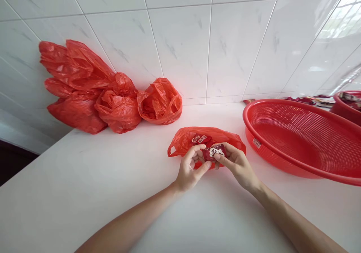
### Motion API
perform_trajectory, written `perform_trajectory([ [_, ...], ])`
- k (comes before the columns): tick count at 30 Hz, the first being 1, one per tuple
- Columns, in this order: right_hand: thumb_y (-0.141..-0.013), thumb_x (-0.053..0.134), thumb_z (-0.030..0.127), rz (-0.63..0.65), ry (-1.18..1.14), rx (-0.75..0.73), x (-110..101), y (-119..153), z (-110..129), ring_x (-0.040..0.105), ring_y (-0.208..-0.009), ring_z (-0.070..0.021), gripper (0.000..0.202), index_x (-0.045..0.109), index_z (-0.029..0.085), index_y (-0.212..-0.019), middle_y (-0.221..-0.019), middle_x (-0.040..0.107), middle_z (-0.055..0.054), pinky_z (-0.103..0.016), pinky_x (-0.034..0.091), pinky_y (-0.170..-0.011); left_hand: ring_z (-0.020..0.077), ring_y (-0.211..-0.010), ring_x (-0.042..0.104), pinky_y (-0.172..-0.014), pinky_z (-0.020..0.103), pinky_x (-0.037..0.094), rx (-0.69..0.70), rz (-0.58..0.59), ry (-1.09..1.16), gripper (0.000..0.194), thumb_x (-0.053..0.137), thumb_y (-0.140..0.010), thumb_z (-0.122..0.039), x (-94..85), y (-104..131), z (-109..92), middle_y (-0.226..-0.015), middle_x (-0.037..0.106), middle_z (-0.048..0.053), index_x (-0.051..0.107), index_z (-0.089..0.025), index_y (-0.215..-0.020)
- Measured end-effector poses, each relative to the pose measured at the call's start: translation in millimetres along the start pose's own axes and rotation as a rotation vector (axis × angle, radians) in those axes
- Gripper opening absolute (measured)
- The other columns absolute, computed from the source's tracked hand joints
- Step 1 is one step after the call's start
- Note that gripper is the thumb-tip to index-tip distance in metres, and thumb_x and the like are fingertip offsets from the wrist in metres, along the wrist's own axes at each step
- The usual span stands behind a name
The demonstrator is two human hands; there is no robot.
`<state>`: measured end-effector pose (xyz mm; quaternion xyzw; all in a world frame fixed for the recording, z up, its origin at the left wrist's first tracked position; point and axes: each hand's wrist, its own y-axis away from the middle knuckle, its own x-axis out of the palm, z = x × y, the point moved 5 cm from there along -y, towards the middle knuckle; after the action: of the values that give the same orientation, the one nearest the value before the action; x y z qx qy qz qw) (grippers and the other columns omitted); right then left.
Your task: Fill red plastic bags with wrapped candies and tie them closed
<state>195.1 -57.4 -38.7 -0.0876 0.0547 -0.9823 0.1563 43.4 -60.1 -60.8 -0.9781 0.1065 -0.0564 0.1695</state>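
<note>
- White tiled wall (180, 49) behind us, pale counter (113, 185) below, and we've got both hands together a bit right of the middle.
- Our thing is one dark red packet (210, 154) with a white patch and dark characters, held up at the near side of an open red bag (182, 135). Its long axis runs roughly side to side, so an end points at each hand, and the printed face is toward us.
- Left hand (190, 168): grip nearly closed, thumb at the lower left of the packet and index finger by the upper left corner.
- Right hand (235, 163): also pinched down on it, thumb flat on the face, fingers tucked behind. Neither hand is really nearer; the packet sits right between them.
- Key relation, we reckon: the bag lies under and just beyond the grip, with small red packets (200, 139) in its mouth. Can't tell if our packet touches it.
- Further right, near the right hand, sits a big red basket (282, 166).
- Off to the left, well apart from us, a bunch of red bags (118, 108) against the wall.
</note>
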Motion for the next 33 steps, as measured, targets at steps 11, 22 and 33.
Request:
perform_trajectory([
  [11,-0.082,0.078,0.046,-0.006,0.036,-0.024,-0.2,-0.6,-1.9,0.062,-0.067,-0.0138,0.029,0.066,0.019,-0.087,-0.082,0.067,-0.001,-0.031,0.058,-0.067,0.0189,-0.085,0.071,-0.072,0.028,0.057,-0.15,-0.039,0.051,0.03,0.072,-0.087,-0.04,-2.2,-1.8,6.3,-0.095,0.076,0.008,0.069,-0.016,-0.105],
  [22,-0.082,0.077,0.047,-0.022,0.059,-0.029,0.2,-1.1,-3.6,0.063,-0.065,-0.0139,0.031,0.065,0.02,-0.085,-0.081,0.068,-0.002,-0.031,0.058,-0.065,0.0178,-0.084,0.07,-0.073,0.027,0.056,-0.127,-0.053,0.028,0.027,0.071,-0.088,-0.04,-1.9,-2.1,4.4,-0.094,0.076,0.007,0.07,-0.017,-0.102],
  [33,-0.082,0.077,0.047,-0.025,0.061,-0.016,0.8,0.4,-2.1,0.063,-0.064,-0.0138,0.031,0.067,0.02,-0.092,-0.086,0.071,-0.003,-0.032,0.059,-0.064,0.0162,-0.076,0.069,-0.069,0.027,0.056,-0.089,-0.048,-0.021,0.023,0.068,-0.09,-0.039,-1.5,-0.7,1.0,-0.086,0.075,0.004,0.07,-0.019,-0.101],
])
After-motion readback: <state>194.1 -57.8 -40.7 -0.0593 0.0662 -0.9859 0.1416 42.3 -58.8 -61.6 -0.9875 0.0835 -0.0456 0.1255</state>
